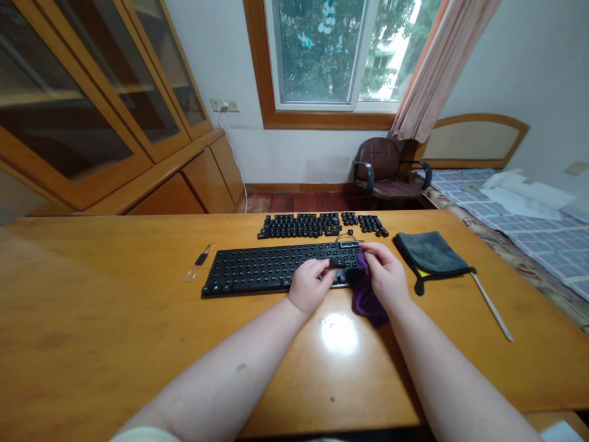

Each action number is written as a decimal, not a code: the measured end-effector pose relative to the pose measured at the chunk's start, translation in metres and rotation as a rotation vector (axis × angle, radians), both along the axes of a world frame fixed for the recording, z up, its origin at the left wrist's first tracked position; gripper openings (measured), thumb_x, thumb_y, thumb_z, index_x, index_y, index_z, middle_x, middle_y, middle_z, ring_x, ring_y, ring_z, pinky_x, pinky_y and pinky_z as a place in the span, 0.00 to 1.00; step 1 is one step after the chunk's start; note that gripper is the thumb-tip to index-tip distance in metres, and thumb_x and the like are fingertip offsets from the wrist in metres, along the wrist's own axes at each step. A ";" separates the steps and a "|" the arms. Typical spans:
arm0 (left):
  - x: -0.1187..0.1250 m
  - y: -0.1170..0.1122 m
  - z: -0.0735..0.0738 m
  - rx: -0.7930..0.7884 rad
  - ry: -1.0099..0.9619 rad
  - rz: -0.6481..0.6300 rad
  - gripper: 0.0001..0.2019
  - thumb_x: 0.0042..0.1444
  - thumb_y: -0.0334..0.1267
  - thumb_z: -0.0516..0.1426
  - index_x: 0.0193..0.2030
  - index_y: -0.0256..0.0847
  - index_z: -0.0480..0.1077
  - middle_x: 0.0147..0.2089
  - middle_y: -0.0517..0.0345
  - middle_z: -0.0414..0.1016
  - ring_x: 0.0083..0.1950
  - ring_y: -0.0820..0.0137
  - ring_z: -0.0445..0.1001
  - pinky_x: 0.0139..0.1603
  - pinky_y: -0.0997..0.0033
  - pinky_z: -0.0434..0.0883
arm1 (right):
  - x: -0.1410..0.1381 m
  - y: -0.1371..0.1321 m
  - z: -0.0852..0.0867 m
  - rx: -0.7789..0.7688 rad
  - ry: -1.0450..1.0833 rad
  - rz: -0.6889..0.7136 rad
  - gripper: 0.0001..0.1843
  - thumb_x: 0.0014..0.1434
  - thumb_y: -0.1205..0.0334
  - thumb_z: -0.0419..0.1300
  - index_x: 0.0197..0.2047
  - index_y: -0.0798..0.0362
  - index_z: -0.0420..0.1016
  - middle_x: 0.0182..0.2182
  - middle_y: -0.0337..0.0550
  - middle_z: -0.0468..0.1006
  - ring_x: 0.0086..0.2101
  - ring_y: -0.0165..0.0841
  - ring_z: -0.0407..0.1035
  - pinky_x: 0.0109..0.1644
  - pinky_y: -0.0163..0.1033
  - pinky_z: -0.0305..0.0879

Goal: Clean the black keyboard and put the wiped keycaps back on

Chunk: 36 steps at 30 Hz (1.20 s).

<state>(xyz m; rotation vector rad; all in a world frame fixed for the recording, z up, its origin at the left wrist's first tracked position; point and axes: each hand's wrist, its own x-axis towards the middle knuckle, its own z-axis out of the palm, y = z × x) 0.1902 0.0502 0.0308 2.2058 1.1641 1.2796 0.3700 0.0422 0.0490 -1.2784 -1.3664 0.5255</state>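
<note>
Two bare forearms reach in from the bottom edge over the wooden counter (pixel 115 307), where a bright spot of light reflects between them. Far left, a glass-fronted wooden cabinet (pixel 92 110) runs along the wall.

On the counter, a small clear tool with a dark middle (pixel 199 261) lies just left of the black keyboard (pixel 267 270). The keyboard has no caps on most of its face and lies flat across the middle of the counter. Behind it, well apart from the hands, loose black keycaps (pixel 313 224) are set out in rows.

The left hand (pixel 309 286) rests over the right part of the keyboard, its fingertips pinched together on a small black piece (pixel 338 262) held just above the board. The right hand (pixel 387 276) meets it from the other side, its fingers clamped on a purple cloth (pixel 365 301). The cloth's upper end is pressed against the black piece, and the rest hangs down onto the counter below the hand.

Right of the hands, a folded grey cloth (pixel 430 253) lies flat. A thin pale stick (pixel 492 307) lies slantwise from the cloth's near corner towards the counter's right edge.

Beyond the counter, a brown armchair (pixel 384 169) stands under the window (pixel 331 49). A bed with a checked cover (pixel 529 227) is at far right.
</note>
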 end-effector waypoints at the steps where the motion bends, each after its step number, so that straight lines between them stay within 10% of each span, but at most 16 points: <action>1: 0.000 0.000 0.001 0.000 0.020 -0.011 0.07 0.56 0.36 0.54 0.37 0.40 0.74 0.29 0.57 0.74 0.32 0.71 0.70 0.34 0.72 0.68 | -0.001 -0.001 0.002 0.022 -0.065 0.095 0.13 0.57 0.55 0.55 0.41 0.50 0.76 0.41 0.45 0.75 0.44 0.37 0.68 0.53 0.45 0.61; 6: 0.002 -0.001 0.003 0.009 0.118 -0.083 0.07 0.55 0.32 0.54 0.36 0.40 0.73 0.29 0.57 0.74 0.32 0.71 0.70 0.35 0.70 0.68 | -0.004 -0.005 0.010 -0.028 -0.314 0.405 0.12 0.54 0.58 0.59 0.42 0.46 0.77 0.40 0.44 0.76 0.43 0.37 0.69 0.51 0.44 0.64; 13: 0.005 0.001 -0.002 -0.050 0.375 -0.085 0.20 0.52 0.41 0.59 0.52 0.43 0.67 0.47 0.54 0.74 0.47 0.64 0.70 0.50 0.61 0.66 | 0.027 0.011 0.006 -0.153 -0.482 0.241 0.13 0.51 0.58 0.62 0.40 0.49 0.78 0.38 0.45 0.77 0.41 0.39 0.70 0.49 0.45 0.64; 27: 0.009 -0.007 0.005 -0.085 0.646 0.108 0.06 0.50 0.37 0.56 0.36 0.41 0.68 0.38 0.52 0.71 0.41 0.61 0.68 0.42 0.60 0.64 | 0.026 0.009 0.001 -0.284 -0.580 0.402 0.10 0.49 0.65 0.61 0.36 0.50 0.78 0.35 0.44 0.78 0.39 0.37 0.71 0.47 0.42 0.64; 36: 0.007 -0.006 0.003 -0.058 0.537 -0.001 0.10 0.53 0.39 0.56 0.42 0.43 0.69 0.41 0.54 0.72 0.44 0.63 0.68 0.45 0.61 0.64 | 0.020 0.009 -0.003 -0.256 -0.549 0.456 0.09 0.48 0.66 0.61 0.34 0.50 0.79 0.33 0.43 0.76 0.36 0.34 0.70 0.46 0.41 0.65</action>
